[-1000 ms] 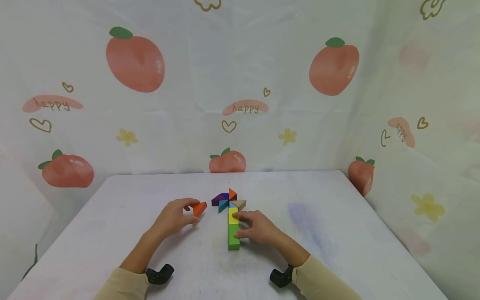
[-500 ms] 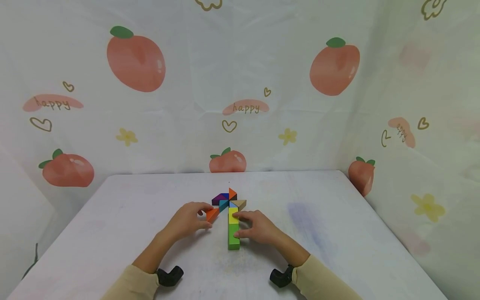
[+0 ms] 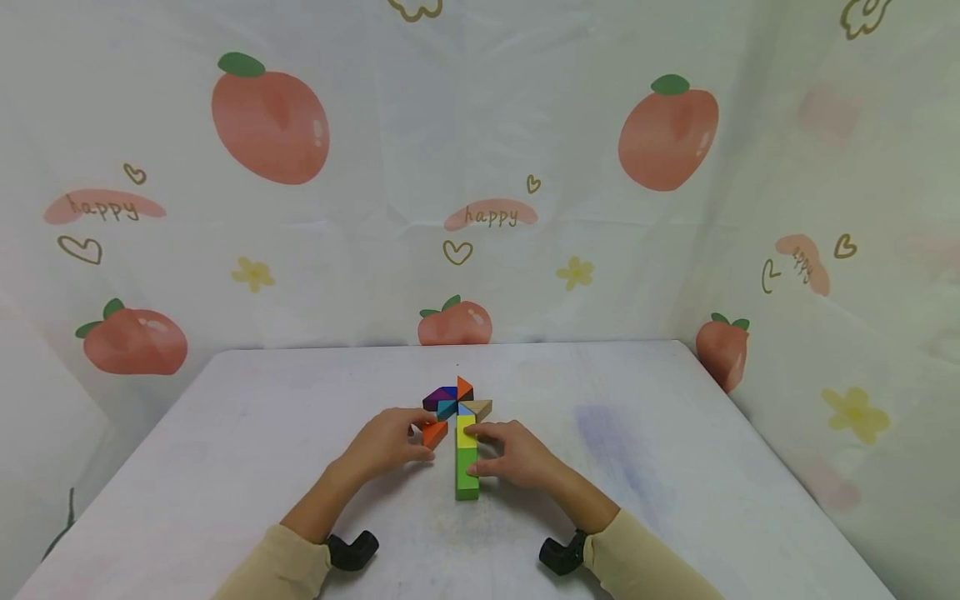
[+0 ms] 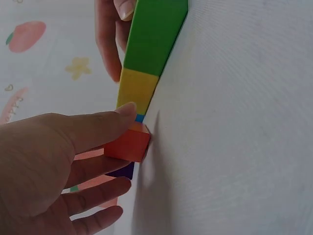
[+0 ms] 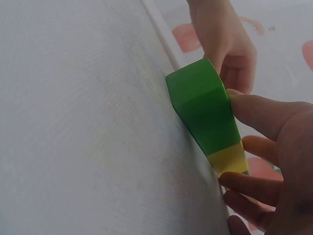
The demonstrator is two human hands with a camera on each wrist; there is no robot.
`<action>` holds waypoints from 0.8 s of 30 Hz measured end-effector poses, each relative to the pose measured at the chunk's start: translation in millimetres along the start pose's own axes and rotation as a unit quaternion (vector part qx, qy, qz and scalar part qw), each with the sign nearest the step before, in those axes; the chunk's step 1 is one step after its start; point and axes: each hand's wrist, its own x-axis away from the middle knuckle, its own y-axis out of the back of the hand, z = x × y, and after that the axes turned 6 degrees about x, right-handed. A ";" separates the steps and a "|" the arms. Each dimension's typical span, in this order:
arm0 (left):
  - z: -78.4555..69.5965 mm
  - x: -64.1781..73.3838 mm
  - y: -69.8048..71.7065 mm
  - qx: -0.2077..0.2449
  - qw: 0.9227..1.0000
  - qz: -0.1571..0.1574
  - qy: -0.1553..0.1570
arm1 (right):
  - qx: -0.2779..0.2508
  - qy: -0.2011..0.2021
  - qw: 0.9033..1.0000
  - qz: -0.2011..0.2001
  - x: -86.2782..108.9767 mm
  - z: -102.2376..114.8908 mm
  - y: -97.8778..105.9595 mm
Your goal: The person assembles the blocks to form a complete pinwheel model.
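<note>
Between thumb and index finger, my left hand (image 3: pixel 386 443) pinches an orange triangular block (image 3: pixel 434 433). In the head view it sits just left of a yellow block (image 3: pixel 466 429) and right below a teal triangular block (image 3: pixel 446 407). A green block (image 5: pixel 205 107) continues the row from the yellow one toward me. My right hand (image 3: pixel 522 455) touches this row from the right, thumb on the green block and index finger on the yellow. A blue triangle (image 3: pixel 464 409) lies at the yellow block's far end.
Around the row's far end lie a purple block (image 3: pixel 436 398), a dark blue block (image 3: pixel 451 392), another orange triangular block (image 3: pixel 465 388) and a wood-coloured triangle (image 3: pixel 481 407). The white table (image 3: pixel 637 500) ends at a patterned curtain (image 3: pixel 375 167).
My left hand has moved right and slightly toward me with the orange triangular block, bringing it beside the yellow block. The right hand and the row have stayed put.
</note>
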 end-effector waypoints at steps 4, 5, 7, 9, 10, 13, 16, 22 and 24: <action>-1.1 3.4 3.1 -0.003 1.000 -0.002 0.009 | -0.001 0.001 1.000 -0.001 0.3 0.2 -0.3; -0.9 4.2 4.2 -0.003 1.000 -0.004 0.009 | -0.001 0.001 1.000 -0.001 0.4 0.1 -0.2; -0.2 5.5 6.0 -0.002 1.000 -0.010 0.002 | 0.000 0.002 1.000 -0.002 0.7 -0.1 -0.1; 0.7 6.4 7.5 0.010 1.000 -0.011 -0.009 | 0.002 0.001 1.000 -0.003 0.8 -0.3 0.2; 1.0 6.6 7.8 0.019 1.000 -0.009 -0.016 | 0.002 0.000 1.000 -0.003 0.8 -0.4 0.3; 2.3 6.9 6.7 0.043 0.999 0.003 -0.029 | 0.003 -0.002 1.000 -0.002 0.8 -0.5 0.5; 2.6 7.1 4.6 0.053 0.998 0.010 -0.043 | 0.002 -0.004 1.000 0.000 0.5 -1.0 0.0; -1.6 5.4 1.6 0.039 0.998 -0.005 -0.056 | 0.001 0.000 1.000 -0.001 -0.3 -0.8 -0.4; -2.9 4.2 0.5 0.035 0.998 -0.012 -0.051 | 0.003 -0.002 1.000 0.000 -0.7 -0.4 -0.3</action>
